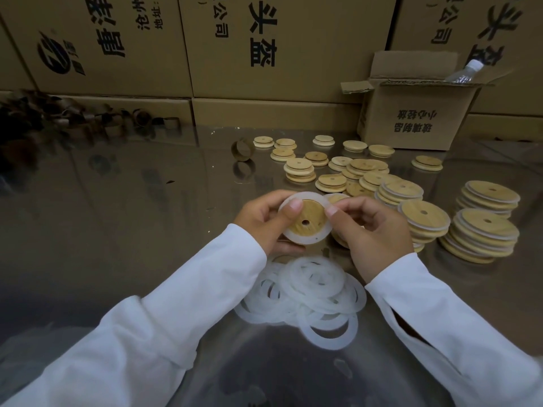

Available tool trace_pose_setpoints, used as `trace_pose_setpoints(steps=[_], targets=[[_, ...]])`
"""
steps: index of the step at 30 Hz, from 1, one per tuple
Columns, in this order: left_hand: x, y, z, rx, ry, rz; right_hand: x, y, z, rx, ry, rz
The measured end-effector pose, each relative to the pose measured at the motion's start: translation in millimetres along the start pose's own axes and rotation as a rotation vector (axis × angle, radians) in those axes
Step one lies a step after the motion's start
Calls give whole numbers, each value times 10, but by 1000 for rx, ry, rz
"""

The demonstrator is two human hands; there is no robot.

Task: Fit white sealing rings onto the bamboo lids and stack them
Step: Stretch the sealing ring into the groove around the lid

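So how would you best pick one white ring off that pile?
Pinch the outer band of the ring sticking out at the near edge of the pile, coming down from the person's side. It lies flat, largely clear of the others, so it should lift free.

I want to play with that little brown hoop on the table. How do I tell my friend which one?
Start at the open cardboard box at the back right of the shiny metal table, then follow the scattered round bamboo lids leftward. Just past the last one stands the short brown cardboard ring. Unlike the flat lids, it is hollow and stands on its edge.
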State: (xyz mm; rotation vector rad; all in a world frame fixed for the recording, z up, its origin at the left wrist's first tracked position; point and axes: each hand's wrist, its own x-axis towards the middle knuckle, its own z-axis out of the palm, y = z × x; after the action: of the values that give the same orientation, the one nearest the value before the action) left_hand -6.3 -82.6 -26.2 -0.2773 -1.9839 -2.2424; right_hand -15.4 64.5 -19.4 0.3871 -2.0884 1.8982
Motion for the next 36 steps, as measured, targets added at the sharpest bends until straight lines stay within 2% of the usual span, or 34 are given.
trace_pose_setpoints(steps=[6,25,30,36], targets=[[-6,-15,-2,73,78,72,13,3,-3,-39,20,-2],[-49,78,38,224,172,287,10,-32,-9,-97,52,-59],[-57,88,35,115,150,264,8,-48,-7,-87,24,-67],[-24,85,25,-55,131,127,34,-98,-26,-58,-44,-56]])
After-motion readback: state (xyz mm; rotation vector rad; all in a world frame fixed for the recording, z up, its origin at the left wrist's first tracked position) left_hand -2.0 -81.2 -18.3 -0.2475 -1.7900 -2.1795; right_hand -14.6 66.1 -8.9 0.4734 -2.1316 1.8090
